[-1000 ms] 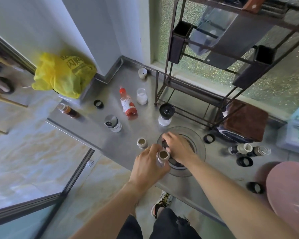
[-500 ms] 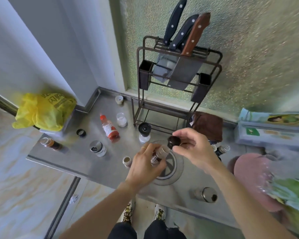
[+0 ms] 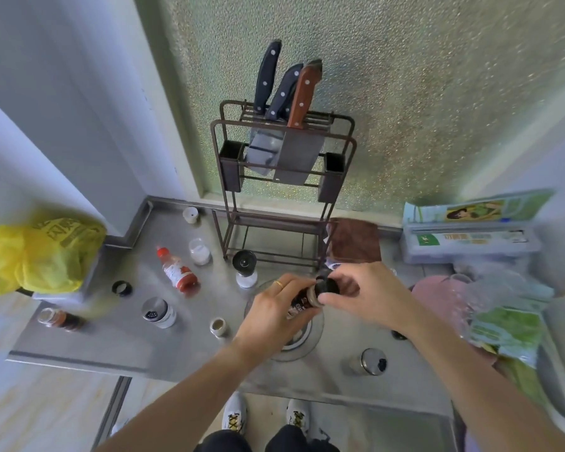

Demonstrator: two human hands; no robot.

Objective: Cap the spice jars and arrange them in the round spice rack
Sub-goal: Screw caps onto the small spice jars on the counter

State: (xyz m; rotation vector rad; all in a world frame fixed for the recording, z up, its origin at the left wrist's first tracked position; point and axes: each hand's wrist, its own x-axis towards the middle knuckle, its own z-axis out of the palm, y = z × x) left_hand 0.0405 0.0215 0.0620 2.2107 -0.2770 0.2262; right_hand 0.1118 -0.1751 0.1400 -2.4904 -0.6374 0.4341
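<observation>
My left hand point(image 3: 274, 313) grips a dark-labelled spice jar point(image 3: 302, 300) tilted above the round spice rack point(image 3: 318, 324) on the steel counter. My right hand point(image 3: 367, 295) pinches a black cap point(image 3: 328, 285) right at the jar's mouth. Other jars stand around: a small open jar point(image 3: 218, 326), a shaker-top jar point(image 3: 159, 312), a brown jar point(image 3: 59, 319) lying at the left edge, a red sauce bottle point(image 3: 178, 272), a black-topped grinder point(image 3: 245, 269), a white-filled jar point(image 3: 199, 251) and a metal-lidded jar point(image 3: 369, 362). A loose black cap point(image 3: 122, 288) lies at left.
A dark wire knife rack point(image 3: 281, 190) with three knives stands at the back. A brown cloth point(image 3: 354, 241) lies beside it. A yellow bag point(image 3: 36, 252) sits at the left, boxes point(image 3: 470, 236) and green packets point(image 3: 506, 327) at the right. The counter's front edge point(image 3: 79, 362) is near.
My right hand picked a black cap out of the rack area and brought it to the mouth of the jar my left hand lifted. The camera tilted up.
</observation>
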